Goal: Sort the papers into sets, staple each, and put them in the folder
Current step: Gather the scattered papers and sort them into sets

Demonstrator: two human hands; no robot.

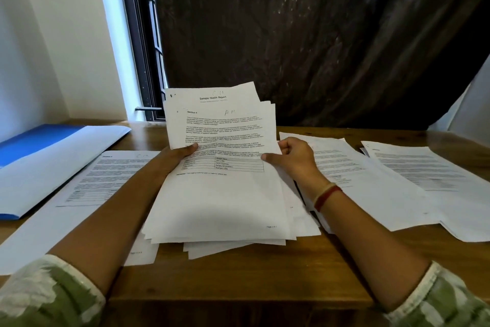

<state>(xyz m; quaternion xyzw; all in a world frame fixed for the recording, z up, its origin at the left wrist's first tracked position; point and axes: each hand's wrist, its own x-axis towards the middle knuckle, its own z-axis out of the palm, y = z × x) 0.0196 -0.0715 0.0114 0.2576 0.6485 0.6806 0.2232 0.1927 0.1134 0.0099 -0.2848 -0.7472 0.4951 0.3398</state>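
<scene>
A loose stack of printed papers [220, 199] is held tilted up at the middle of the wooden table [238, 279]. My left hand [177, 154] grips its left edge, thumb on top. My right hand [291, 157] pinches the right edge of the top sheet, headed "Section 4". Behind it a sheet titled "Sample Health Report" [212, 96] sticks up. A single printed sheet [87, 188] lies flat to the left. Two sorted piles lie to the right: one pile [358, 175] close to my wrist, another pile [434, 183] further right. The blue folder [45, 165] lies open at far left.
A dark plastic sheet [318, 35] hangs behind the table. A window frame [143, 48] and a white wall stand at the back left. Bare wood shows along the table's front edge. No stapler is in sight.
</scene>
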